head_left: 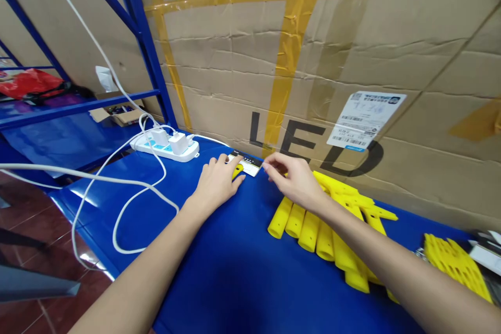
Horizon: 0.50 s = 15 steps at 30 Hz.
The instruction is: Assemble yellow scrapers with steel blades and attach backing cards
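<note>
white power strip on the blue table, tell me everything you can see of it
The white power strip is a long, glossy plastic bar with light blue panels along its top. It lies flat on the blue table top, toward the far left, angled across the surface. Two white plug adapters stand side by side in its sockets, and white cables run from it and loop over the table. Its right end is rounded, and no hand touches it.

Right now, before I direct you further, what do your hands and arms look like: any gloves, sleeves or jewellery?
The left hand and right hand are bare, with no gloves or visible rings. The left forearm and right forearm are bare too, with no sleeve, watch or bracelet in view.
</note>
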Tool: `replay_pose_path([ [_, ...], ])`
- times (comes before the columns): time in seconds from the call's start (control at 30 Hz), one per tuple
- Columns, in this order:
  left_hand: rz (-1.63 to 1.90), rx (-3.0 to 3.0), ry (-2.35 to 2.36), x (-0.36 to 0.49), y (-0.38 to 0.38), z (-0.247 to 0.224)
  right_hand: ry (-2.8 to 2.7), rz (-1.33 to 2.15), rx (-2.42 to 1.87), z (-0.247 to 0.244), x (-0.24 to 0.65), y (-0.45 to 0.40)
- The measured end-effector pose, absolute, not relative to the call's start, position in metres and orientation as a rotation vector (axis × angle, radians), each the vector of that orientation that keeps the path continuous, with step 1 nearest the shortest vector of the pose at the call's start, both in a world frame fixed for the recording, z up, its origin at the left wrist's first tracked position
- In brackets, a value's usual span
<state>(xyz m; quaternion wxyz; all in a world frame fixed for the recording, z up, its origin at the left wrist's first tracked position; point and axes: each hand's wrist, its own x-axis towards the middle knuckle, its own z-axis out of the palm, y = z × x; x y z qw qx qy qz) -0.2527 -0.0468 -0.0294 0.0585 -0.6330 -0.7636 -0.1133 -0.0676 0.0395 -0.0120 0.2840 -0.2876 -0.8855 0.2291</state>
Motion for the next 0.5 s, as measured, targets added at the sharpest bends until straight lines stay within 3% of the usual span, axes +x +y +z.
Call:
replay_pose_path([
  [0.17, -0.613, -2.067, -1.961, -0.225, -0.052, -0.023, -2.177, 0.725, -0.668, 0.006, 0.007, -0.008],
  [0.5, -0.784, -2.472, -1.164, -0.155, -0.06, -0.024, -2.067, 0.153, -0.86, -0.009, 0.166, -0.041],
])
